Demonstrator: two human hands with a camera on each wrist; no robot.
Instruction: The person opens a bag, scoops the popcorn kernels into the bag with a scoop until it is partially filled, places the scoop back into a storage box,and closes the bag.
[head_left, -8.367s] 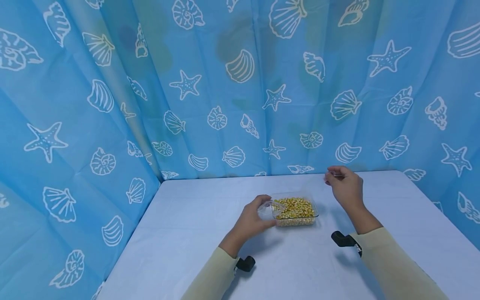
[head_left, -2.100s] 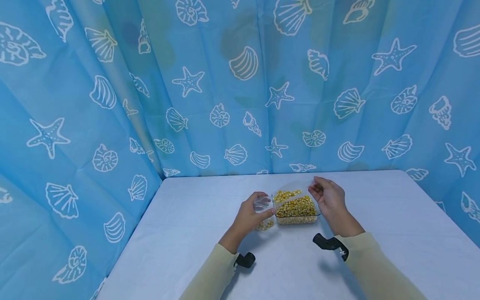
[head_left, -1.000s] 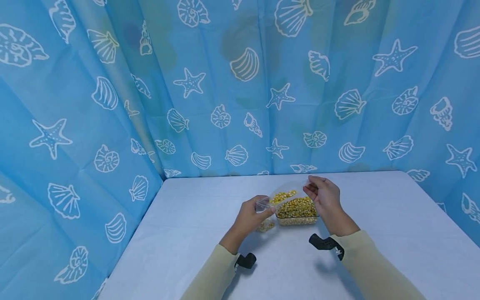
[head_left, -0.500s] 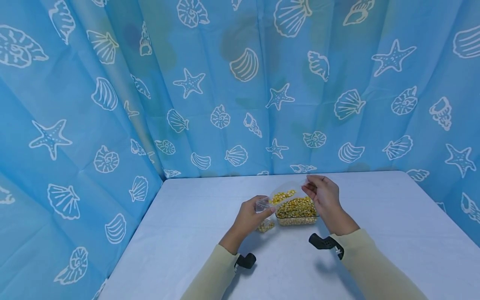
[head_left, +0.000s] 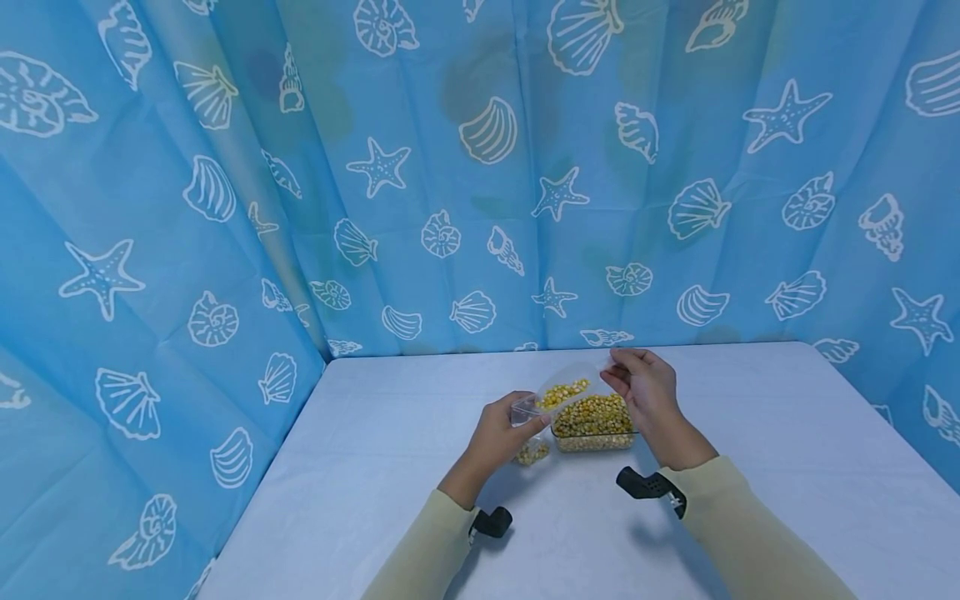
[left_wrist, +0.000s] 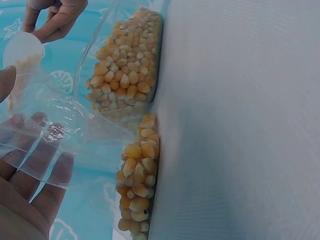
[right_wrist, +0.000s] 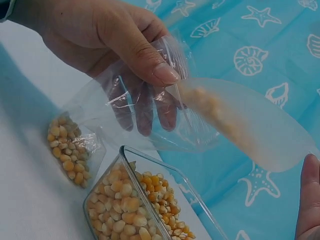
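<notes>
My left hand (head_left: 504, 429) holds a clear zip bag (right_wrist: 95, 107) by its mouth, thumb on the near side and fingers behind the film. Corn kernels (right_wrist: 67, 150) fill the bag's bottom corner, which hangs low beside the glass container. Between my right hand's (head_left: 647, 393) fingertips is the end of a translucent white scoop (right_wrist: 270, 127). The scoop slants toward the left, its tip at the bag's mouth under my left thumb. A heap of kernels (head_left: 564, 391) lies in it, toward the bag end.
A rectangular glass container (head_left: 596, 434) full of corn kernels stands on the white-covered table (head_left: 420, 467), just right of the bag and below the scoop. Behind hangs a blue curtain (head_left: 465, 250) with white shell prints.
At first my right hand was raised at the right, apart from the container. It then brought the scoop with kernels over the container, and since has drifted slightly left toward the bag.
</notes>
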